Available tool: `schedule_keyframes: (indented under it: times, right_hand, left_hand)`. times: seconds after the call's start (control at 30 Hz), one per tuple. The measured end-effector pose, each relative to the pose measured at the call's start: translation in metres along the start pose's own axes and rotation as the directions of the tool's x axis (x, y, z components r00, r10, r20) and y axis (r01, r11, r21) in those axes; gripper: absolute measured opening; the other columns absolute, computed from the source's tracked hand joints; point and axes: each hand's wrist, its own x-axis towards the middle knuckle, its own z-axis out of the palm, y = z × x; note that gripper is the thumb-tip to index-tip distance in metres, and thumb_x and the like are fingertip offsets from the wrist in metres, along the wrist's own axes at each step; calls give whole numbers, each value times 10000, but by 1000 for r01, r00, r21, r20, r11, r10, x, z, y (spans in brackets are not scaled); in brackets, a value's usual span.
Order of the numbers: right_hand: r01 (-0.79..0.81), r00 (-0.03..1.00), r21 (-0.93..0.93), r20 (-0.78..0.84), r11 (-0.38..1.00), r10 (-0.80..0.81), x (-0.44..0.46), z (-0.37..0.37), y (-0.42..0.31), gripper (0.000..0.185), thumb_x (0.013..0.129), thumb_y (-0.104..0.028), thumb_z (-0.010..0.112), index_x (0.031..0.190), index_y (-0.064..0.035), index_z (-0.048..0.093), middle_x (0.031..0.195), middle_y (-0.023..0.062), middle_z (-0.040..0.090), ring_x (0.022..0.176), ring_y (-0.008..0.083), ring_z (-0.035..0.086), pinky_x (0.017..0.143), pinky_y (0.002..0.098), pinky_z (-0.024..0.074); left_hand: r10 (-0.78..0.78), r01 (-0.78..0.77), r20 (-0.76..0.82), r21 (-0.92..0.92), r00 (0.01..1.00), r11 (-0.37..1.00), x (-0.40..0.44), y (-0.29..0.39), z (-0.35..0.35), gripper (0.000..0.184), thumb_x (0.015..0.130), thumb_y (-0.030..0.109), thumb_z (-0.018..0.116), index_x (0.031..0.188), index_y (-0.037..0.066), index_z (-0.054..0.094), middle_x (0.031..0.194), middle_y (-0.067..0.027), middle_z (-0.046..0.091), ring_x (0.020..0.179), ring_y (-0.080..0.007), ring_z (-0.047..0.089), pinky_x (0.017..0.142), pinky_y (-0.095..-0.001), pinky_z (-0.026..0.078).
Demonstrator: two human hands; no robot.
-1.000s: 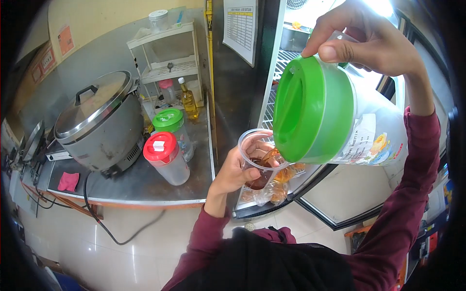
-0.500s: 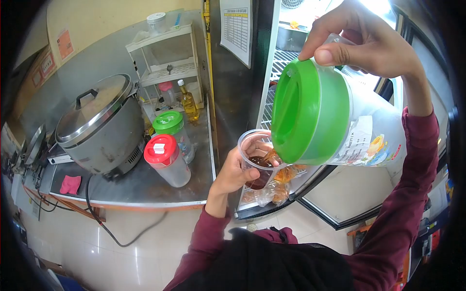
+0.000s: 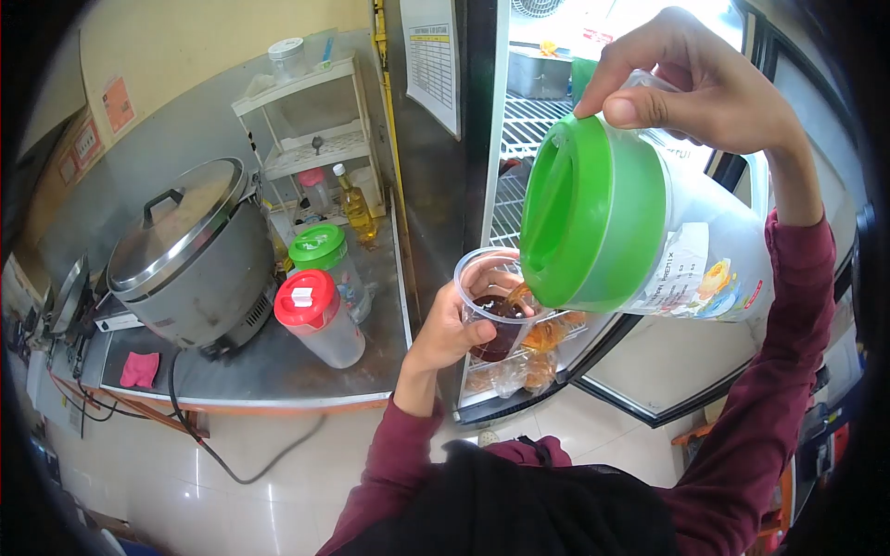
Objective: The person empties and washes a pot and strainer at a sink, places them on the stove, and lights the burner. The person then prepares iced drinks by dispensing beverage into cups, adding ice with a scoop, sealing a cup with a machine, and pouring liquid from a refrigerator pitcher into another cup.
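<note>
My right hand [image 3: 691, 88] grips a translucent plastic pitcher [image 3: 714, 250] with a green lid [image 3: 570, 218] by its top side, tipping it on its side to the left. A label reading "PREMIX" and a printed flower show on its wall. Brown liquid [image 3: 516, 295] runs from the lid's edge into a clear plastic cup [image 3: 489, 262]. Around that cup my left hand [image 3: 447, 334] is closed, holding it nearly upright just under the spout. Dark reddish-brown liquid stands in the cup's lower part. The pitcher's handle is mostly hidden.
An open fridge [image 3: 505, 218] with wire shelves and bagged food stands behind the cup. On the left, a metal counter [image 3: 278, 380] carries a large rice cooker [image 3: 199, 250], a red-lidded pitcher [image 3: 320, 320], a green-lidded pitcher [image 3: 324, 255], a bottle [image 3: 355, 204] and a pink cloth [image 3: 140, 370].
The liquid in the cup stands slightly higher, and the stream still runs. Both hands keep their grips almost unmoved, while the background has shifted a little with my head.
</note>
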Motion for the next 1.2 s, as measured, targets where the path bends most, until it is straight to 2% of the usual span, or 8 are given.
schedule_keyframes:
  times: [0.1, 0.2, 0.3, 0.6, 0.73, 0.83, 0.9, 1.2]
  right_hand:
    - [58, 991, -233, -106, 971, -84, -12, 1, 6, 377, 873, -372, 663, 921, 0, 705, 783, 67, 661, 618, 88, 575, 559, 209, 440]
    - [-207, 970, -149, -157, 967, 184, -29, -8, -4, 401, 895, -408, 626, 943, -17, 700, 711, 28, 637, 450, 32, 468, 411, 185, 340]
    - [-139, 958, -112, -266, 984, 105, -43, -8, 7, 421, 908, -433, 599, 964, -27, 691, 614, -6, 584, 345, 1, 339, 337, 179, 231]
    - [-153, 850, -62, -518, 986, 99, -77, -37, 21, 394, 925, -406, 588, 1050, -43, 675, 460, -91, 416, 345, -15, 309, 341, 166, 219]
    - [-165, 662, 29, -737, 986, 132, -69, -30, -15, 290, 889, -278, 668, 927, 9, 699, 623, 49, 615, 469, 68, 500, 420, 214, 358]
    - [69, 625, 54, -781, 996, -1, -74, -50, 26, 296, 896, -295, 654, 806, -14, 666, 529, -14, 508, 386, 27, 390, 352, 194, 248]
    - [32, 530, 116, -844, 993, 82, -69, -54, 37, 298, 902, -291, 644, 758, -30, 635, 522, -31, 488, 390, 29, 389, 358, 196, 260]
    - [-134, 108, 143, -981, 981, 158, -21, -50, 65, 188, 890, -162, 608, 763, -26, 633, 568, 8, 526, 451, 100, 494, 399, 239, 385]
  left_hand:
    - [14, -14, -1, 14, 1000, 1000, 6, 2, -1, 1108, 649, 688, 715, 1374, -61, 337, 1284, -184, 514, 1181, -257, 521, 989, -368, 398]
    - [46, -46, 22, -18, 999, 999, 15, 4, -3, 1111, 654, 692, 710, 1373, -67, 333, 1230, -191, 547, 1088, -262, 581, 923, -370, 454]
    - [88, -86, 34, -51, 996, 995, 28, 11, 0, 1042, 668, 670, 719, 1347, -36, 362, 1129, -184, 589, 1011, -250, 617, 907, -360, 462]
    - [215, -219, 110, 30, 970, 975, 74, 49, 4, 1070, 686, 757, 613, 1373, -22, 354, 1141, -219, 588, 911, -319, 658, 801, -391, 546]
    - [219, -227, 158, 34, 963, 973, 97, 69, 4, 1127, 673, 828, 508, 1377, -34, 332, 1113, -240, 590, 908, -331, 658, 769, -406, 564]
    - [218, -213, 174, -46, 960, 976, 109, 83, 4, 1127, 708, 836, 419, 1384, -58, 297, 1147, -258, 569, 945, -333, 647, 770, -425, 567]
    - [229, -196, 179, -188, 957, 962, 115, 90, 3, 996, 766, 777, 448, 1347, -26, 351, 1129, -225, 593, 941, -331, 657, 782, -412, 569]
    - [289, -267, 137, -161, 947, 950, 93, 113, -26, 1022, 791, 747, 470, 1378, -67, 277, 1167, -249, 564, 944, -325, 653, 768, -393, 574]
